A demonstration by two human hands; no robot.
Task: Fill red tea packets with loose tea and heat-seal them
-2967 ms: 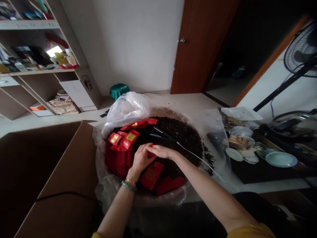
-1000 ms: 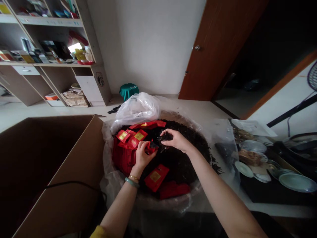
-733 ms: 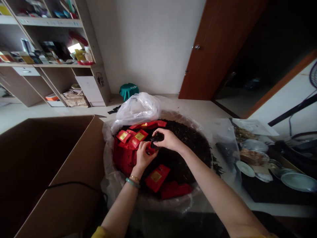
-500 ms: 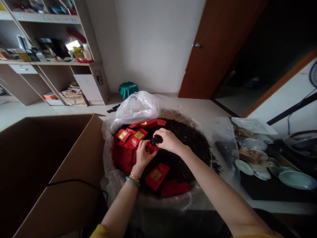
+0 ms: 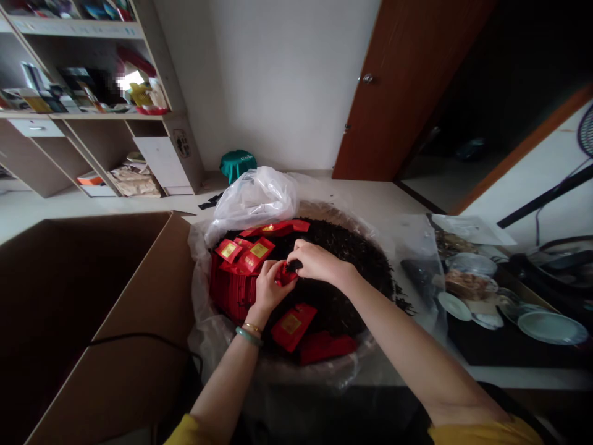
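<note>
My left hand (image 5: 271,287) is closed on a small red packet (image 5: 285,273) whose mouth faces up. Over that mouth, my right hand (image 5: 315,259) pinches a clump of dark dried leaves (image 5: 293,266), which look like tea. Both hands are above a wide round container lined with a clear plastic bag (image 5: 201,296) and filled with loose dark leaves (image 5: 356,259). At the container's left lie a stack of red packets (image 5: 231,290) and several loose ones with gold labels (image 5: 257,250). Nearer to me rest a labelled red packet (image 5: 293,326) and more red packets (image 5: 327,347).
An open cardboard box (image 5: 139,309) stands to the left, with a black cord (image 5: 139,335) across its side. On the right are lidded bowls and plates (image 5: 551,326) on a dark surface. Behind are a green-covered bin (image 5: 238,164), shelves (image 5: 162,74) and a brown door (image 5: 370,111).
My right hand has lowered slightly, bringing the clump of leaves down into the mouth of the red packet. My left hand stays around the packet. The camera view has shifted slightly.
</note>
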